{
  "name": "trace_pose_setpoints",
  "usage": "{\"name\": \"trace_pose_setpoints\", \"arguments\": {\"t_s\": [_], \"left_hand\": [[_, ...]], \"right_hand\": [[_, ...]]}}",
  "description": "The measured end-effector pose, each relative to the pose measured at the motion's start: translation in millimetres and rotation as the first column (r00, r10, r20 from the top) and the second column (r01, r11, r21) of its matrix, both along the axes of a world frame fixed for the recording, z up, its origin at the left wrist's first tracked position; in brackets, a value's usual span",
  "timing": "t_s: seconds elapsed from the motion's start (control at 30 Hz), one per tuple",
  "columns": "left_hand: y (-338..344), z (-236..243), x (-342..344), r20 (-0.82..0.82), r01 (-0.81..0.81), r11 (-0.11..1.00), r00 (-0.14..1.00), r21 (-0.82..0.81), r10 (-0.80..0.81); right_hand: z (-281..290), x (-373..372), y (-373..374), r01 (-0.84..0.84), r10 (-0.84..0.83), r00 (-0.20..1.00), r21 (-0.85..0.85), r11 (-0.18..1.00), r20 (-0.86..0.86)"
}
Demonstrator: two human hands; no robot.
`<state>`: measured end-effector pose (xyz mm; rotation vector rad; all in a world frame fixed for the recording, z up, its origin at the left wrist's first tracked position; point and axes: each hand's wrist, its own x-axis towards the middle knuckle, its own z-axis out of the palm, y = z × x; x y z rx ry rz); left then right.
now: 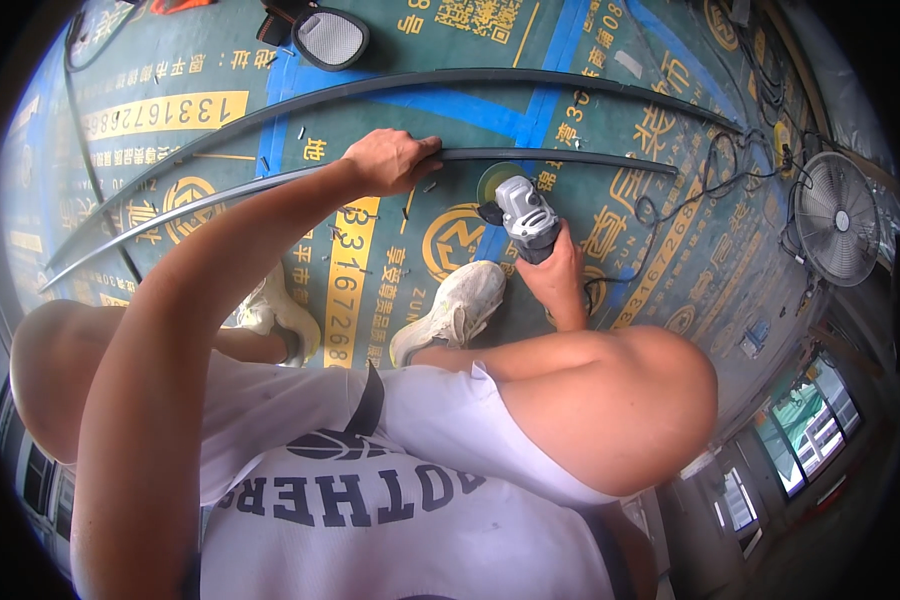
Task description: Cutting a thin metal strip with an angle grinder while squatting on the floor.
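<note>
My left hand (395, 160) is closed around a long, thin grey metal strip (560, 156) that lies across the floor from left to right. In my right hand (558, 270) is a grey and black angle grinder (526, 215), gripped by its body. The round cutting disc (497, 184) of the grinder is close to the strip, just right of my left hand. Whether the disc touches the strip I cannot tell. Beyond it lies a second, wider dark strip (450, 76), roughly alongside the first.
Green protective sheeting (610, 120) with yellow print and blue tape (460, 108) covers the floor. A round fan (838, 218) stands at the right, beside tangled black cables (715, 170). A grey mesh-topped object (330, 38) lies at the far side. Small dark scraps (405, 213) are scattered near my shoes (455, 308).
</note>
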<state>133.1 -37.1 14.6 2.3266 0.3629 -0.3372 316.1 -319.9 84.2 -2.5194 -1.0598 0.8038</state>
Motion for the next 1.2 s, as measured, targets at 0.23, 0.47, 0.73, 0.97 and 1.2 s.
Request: {"name": "trace_pose_setpoints", "arguments": {"t_s": [0.23, 0.47, 0.73, 0.97, 1.2], "left_hand": [[-10, 0, 0, -0.073, 0.012, 0.998, 0.997, 0.069, -0.007], [-12, -1, -2, -0.072, 0.009, 0.996, 0.997, 0.086, -0.002], [-12, 0, -2, -0.077, 0.029, 0.995, 0.997, 0.095, -0.022], [-12, -1, -5, -0.028, 0.018, 0.995, 0.999, 0.096, -0.015], [-10, 5, 0, -0.087, 0.021, 0.997, 0.996, 0.079, -0.014]], "right_hand": [[9, 27, -24, 0.355, -0.303, 0.420, -0.152, 0.922, -0.856], [-7, 29, -24, 0.434, -0.284, 0.232, -0.163, 0.886, -0.930], [-1, 30, -13, 0.465, -0.325, 0.219, -0.194, 0.864, -0.920], [-1, 30, -4, 0.473, -0.304, 0.201, -0.180, 0.863, -0.931], [0, 28, -15, 0.446, -0.291, 0.192, -0.181, 0.876, -0.937]]}}
